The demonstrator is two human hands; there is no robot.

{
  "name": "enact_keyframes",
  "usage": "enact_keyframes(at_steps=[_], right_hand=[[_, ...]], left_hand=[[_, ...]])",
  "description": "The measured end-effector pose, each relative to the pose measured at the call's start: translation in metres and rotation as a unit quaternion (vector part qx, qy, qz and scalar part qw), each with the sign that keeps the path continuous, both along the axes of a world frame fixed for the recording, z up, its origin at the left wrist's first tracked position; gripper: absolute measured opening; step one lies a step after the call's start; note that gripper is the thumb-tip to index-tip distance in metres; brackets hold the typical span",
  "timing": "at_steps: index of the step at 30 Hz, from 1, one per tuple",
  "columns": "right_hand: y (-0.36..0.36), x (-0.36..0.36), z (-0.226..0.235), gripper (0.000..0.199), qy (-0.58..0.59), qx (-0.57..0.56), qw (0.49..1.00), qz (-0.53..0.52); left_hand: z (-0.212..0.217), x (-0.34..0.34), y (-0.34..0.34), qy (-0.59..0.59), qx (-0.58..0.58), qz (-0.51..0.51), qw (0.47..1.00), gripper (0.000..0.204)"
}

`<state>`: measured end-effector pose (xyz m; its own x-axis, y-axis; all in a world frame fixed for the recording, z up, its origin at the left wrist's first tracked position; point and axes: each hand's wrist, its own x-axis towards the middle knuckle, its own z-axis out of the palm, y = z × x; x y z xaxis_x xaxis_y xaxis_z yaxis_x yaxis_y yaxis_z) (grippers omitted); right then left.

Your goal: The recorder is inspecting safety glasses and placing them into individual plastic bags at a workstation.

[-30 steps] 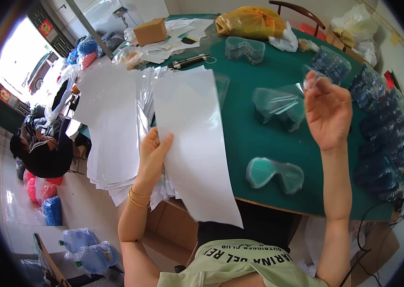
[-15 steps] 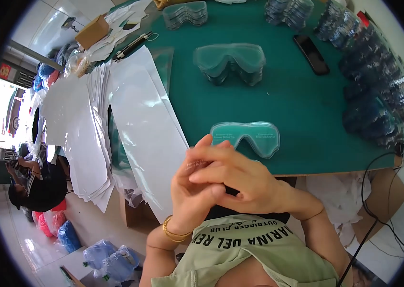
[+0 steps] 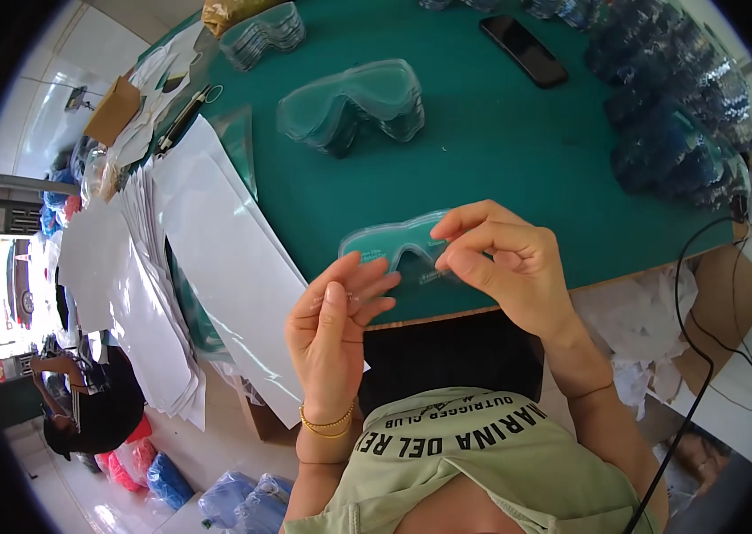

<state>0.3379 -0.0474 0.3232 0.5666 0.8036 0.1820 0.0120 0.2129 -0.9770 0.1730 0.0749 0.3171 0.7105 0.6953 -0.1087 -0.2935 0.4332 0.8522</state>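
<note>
A thin clear goggle-shaped film (image 3: 436, 279) stretches between my two hands above the near table edge; its outline is hard to make out. My left hand (image 3: 330, 320) has its thumb against the film's left part, with the fingers behind. Thumb and fingertips of my right hand (image 3: 511, 267) pinch its right part. Just beyond, partly hidden by my hands, lies a clear goggle-shaped piece (image 3: 376, 238) on the green table. Farther off stands a stack of similar clear goggle-shaped pieces (image 3: 354, 102).
White sheets (image 3: 216, 231) cover the table's left side. A smaller stack of lenses (image 3: 262, 37) lies far left, a black phone (image 3: 525, 52) far right. Dark-looking lens stacks (image 3: 679, 133) line the right edge. A black cable (image 3: 680, 356) hangs at right. Another person (image 3: 96, 405) sits at left.
My hands were clasped together over the film; now they are apart, with the right one farther right. The view has turned, so the table's things appear shifted up and left.
</note>
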Motion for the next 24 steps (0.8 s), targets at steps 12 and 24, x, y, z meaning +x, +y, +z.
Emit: enact_keyframes(at_steps=[12, 24], right_hand=[[0.003, -0.007, -0.012, 0.012, 0.08, -0.105, 0.978, -0.161], [0.006, -0.011, -0.013, 0.018, 0.03, -0.169, 0.972, -0.162]], left_hand=[[0.0, 0.018, 0.012, 0.257, 0.18, 0.083, 0.946, 0.016], [0.005, 0.034, 0.004, 0.319, 0.265, 0.113, 0.903, 0.028]])
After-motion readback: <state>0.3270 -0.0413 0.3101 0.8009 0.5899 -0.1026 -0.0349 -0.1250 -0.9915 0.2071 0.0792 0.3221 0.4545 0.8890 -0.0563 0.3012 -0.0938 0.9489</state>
